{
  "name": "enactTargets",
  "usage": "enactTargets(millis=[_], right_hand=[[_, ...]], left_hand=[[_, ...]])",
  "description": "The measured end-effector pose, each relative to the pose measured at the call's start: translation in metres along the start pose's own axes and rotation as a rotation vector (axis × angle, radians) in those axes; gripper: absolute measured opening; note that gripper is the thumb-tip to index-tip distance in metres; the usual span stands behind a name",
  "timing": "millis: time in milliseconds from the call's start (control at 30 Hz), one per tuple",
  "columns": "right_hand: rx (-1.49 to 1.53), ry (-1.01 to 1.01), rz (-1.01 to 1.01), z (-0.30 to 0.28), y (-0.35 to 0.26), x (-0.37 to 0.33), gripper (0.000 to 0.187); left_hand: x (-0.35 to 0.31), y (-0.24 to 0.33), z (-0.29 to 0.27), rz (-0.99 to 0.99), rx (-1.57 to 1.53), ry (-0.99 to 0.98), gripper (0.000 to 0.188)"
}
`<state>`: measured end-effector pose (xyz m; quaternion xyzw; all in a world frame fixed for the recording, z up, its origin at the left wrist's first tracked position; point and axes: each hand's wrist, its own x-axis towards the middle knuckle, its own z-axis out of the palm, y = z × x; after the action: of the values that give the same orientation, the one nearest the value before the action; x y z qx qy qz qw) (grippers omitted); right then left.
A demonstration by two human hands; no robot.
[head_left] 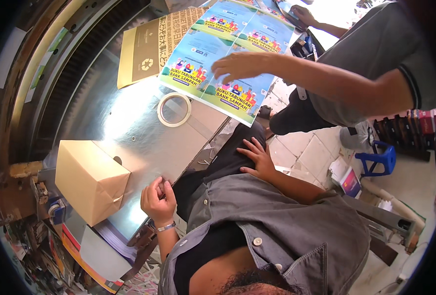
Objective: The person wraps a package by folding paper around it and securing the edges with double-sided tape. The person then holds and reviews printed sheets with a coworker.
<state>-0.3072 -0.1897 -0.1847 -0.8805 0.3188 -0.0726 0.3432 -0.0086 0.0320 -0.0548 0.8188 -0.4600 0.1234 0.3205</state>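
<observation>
My left hand [159, 200], with a bracelet at its wrist, rests at the near edge of a shiny metal table [144, 132]. Its fingers are loosely curled and apart, and I see nothing in them. A box-like parcel wrapped in brown paper [90, 179] sits on the table just left of it. On my dark-trousered thigh lies my right hand [261, 160], fingers spread, holding nothing. Farther off, a roll of tape [174, 109] lies flat beside colourful printed sheets [191, 54]. A co-worker's hand [240, 66] is over those sheets.
The co-worker [370, 73] stands close on the right; their other hand [304, 15] is near a dark object. Brown printed wrapping paper [144, 49] lies under the sheets. A blue stool [377, 158] stands on the tiled floor. Stacked paper [105, 255] is at the lower left.
</observation>
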Motion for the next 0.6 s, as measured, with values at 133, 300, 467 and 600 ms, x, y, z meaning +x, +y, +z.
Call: enactTargets(millis=[133, 300, 467, 600], right_hand=[[-0.01, -0.007, -0.012, 0.0048, 0.0064, -0.0029, 0.077], [-0.015, -0.001, -0.019, 0.0037, 0.0038, -0.0006, 0.077], [0.009, 0.005, -0.034, 0.0065, 0.0062, -0.0025, 0.075], [0.003, 0.009, -0.03, 0.0038, 0.0024, -0.002, 0.075]], left_hand=[[-0.0009, -0.0018, -0.0007, 0.017, 0.041, -0.007, 0.017], [0.0005, 0.0007, 0.0001, 0.008, 0.063, 0.01, 0.017], [0.0001, 0.0016, -0.0007, 0.003, 0.063, 0.015, 0.016], [0.0004, 0.0012, -0.0006, 0.035, 0.062, 0.024, 0.017]])
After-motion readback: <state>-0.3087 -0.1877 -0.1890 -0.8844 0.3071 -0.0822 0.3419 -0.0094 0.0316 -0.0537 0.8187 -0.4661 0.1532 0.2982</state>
